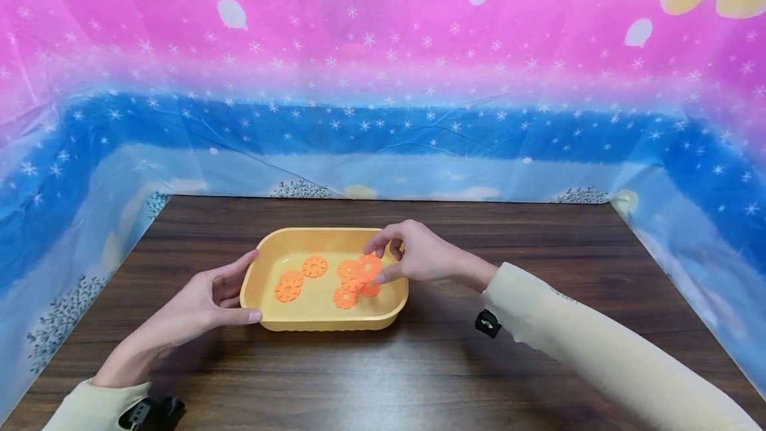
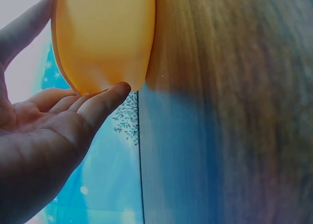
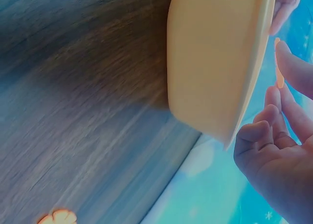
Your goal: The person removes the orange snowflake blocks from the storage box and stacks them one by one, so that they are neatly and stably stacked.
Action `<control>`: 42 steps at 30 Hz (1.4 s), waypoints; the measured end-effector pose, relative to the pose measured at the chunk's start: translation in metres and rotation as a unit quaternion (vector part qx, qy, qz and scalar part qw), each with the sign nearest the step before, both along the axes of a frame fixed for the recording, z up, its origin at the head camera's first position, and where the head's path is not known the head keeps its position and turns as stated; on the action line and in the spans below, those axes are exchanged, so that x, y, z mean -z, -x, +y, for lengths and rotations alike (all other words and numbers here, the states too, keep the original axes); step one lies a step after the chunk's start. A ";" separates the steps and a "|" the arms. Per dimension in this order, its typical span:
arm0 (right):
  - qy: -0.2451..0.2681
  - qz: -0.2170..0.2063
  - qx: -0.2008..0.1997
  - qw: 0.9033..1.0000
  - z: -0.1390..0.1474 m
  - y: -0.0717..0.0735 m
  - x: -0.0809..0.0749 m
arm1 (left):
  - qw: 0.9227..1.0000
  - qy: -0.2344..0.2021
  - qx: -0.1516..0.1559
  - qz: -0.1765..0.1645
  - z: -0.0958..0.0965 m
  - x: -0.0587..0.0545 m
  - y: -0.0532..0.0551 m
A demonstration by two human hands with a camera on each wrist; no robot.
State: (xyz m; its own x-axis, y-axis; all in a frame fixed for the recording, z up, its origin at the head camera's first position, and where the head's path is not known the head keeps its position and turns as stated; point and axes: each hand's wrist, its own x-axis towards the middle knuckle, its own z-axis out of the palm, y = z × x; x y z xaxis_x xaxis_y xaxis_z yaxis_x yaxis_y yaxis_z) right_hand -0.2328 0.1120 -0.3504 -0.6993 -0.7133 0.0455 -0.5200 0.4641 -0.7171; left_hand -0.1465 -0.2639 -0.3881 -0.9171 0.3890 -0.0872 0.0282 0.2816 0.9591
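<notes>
A yellow rectangular tray [image 1: 326,324] with rounded corners sits on the table and holds several orange flower-shaped discs [image 1: 289,286]. My left hand [image 1: 197,301] grips the tray's left end, thumb at the front corner and fingers at the back corner. In the left wrist view, fingertips and thumb lie against the tray's outside [image 2: 105,38]. Above the tray's right half, my right hand [image 1: 421,251] pinches one orange notched disc [image 1: 369,268] between thumb and fingers. That disc [image 3: 279,67] appears edge-on in the right wrist view, beside the tray rim.
The dark wood-grain table [image 1: 359,378] extends around the tray. A pink and blue printed cloth [image 1: 383,125] hangs behind the table and along both sides. Part of another orange flower-shaped piece [image 3: 58,217] shows at the bottom edge of the right wrist view.
</notes>
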 end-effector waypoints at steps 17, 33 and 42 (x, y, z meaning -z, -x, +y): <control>0.031 0.002 0.038 0.999 0.038 0.003 0.006 | 1.000 -0.017 0.012 0.002 0.000 0.001 0.001; 0.019 -0.012 0.095 0.995 0.075 0.004 0.015 | 0.999 -0.029 0.021 -0.003 -0.001 0.000 0.002; 0.017 -0.011 0.119 0.993 0.097 0.003 0.021 | 1.000 -0.018 0.018 0.007 -0.001 0.000 0.001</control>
State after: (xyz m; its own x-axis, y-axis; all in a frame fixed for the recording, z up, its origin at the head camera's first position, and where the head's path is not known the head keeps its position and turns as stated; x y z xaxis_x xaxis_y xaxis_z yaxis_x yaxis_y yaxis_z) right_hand -0.2358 0.2093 -0.3716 -0.8486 -0.5267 0.0497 -0.3829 0.5467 -0.7447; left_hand -0.1475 -0.2650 -0.3886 -0.9038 0.4236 -0.0605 0.0507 0.2465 0.9678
